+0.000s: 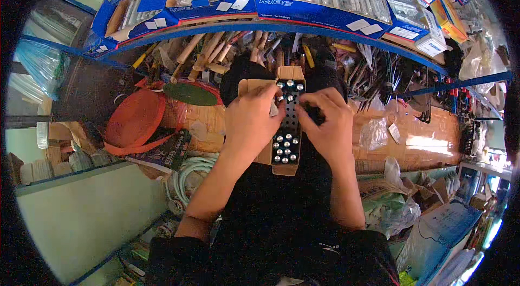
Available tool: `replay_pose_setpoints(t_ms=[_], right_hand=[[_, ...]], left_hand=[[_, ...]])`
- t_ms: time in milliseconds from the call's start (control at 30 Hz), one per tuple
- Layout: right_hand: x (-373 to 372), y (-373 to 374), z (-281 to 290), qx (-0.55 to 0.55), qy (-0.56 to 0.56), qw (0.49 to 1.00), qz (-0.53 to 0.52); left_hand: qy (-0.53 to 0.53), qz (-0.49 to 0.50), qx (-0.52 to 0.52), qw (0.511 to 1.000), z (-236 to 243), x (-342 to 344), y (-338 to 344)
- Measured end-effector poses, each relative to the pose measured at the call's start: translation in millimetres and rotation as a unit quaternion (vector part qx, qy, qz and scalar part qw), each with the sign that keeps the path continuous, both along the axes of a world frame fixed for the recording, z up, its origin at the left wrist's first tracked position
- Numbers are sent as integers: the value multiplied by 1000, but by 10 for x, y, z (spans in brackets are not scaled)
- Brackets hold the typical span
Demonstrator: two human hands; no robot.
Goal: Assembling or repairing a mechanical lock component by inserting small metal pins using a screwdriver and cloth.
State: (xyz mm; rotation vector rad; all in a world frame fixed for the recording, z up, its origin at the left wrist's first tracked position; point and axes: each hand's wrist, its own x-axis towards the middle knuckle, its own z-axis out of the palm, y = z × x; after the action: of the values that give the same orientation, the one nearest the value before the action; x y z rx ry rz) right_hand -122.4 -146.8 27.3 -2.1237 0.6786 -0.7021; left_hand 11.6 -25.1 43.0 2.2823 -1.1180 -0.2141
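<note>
An opened cardboard box [285, 169] rests near my lap in the middle. Inside it is a black tray [291, 119] with rows of holes. Silver round-headed pieces [285, 148] fill its near end, several more stand at the far end, and bare holes lie between. My left hand [252, 118] is over the box's left side, fingers curled and tips at the tray's left edge; what they hold is too small to make out. On the tray's right edge, my right hand [329, 121] has thumb and forefinger bent toward each other; anything between them is hidden.
Blue boxes [319, 12] of wrapped silver parts line the shelf above. Wooden-handled tools [203, 53] crowd beneath it. An orange round container [135, 118] and a coiled pale hose [189, 178] lie left. At right are a plastic bag [374, 133] and a blue box [439, 240].
</note>
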Motion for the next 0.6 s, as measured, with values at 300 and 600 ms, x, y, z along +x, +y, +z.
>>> replay_pose_setpoints(t_ms=[300, 600], right_hand=[[188, -48, -21, -104, 60, 992, 21], [-46, -164, 149, 7, -14, 999, -51]], left_hand=[[-47, -30, -27, 998, -118, 43, 1], [106, 36, -177, 978, 42, 114, 287]])
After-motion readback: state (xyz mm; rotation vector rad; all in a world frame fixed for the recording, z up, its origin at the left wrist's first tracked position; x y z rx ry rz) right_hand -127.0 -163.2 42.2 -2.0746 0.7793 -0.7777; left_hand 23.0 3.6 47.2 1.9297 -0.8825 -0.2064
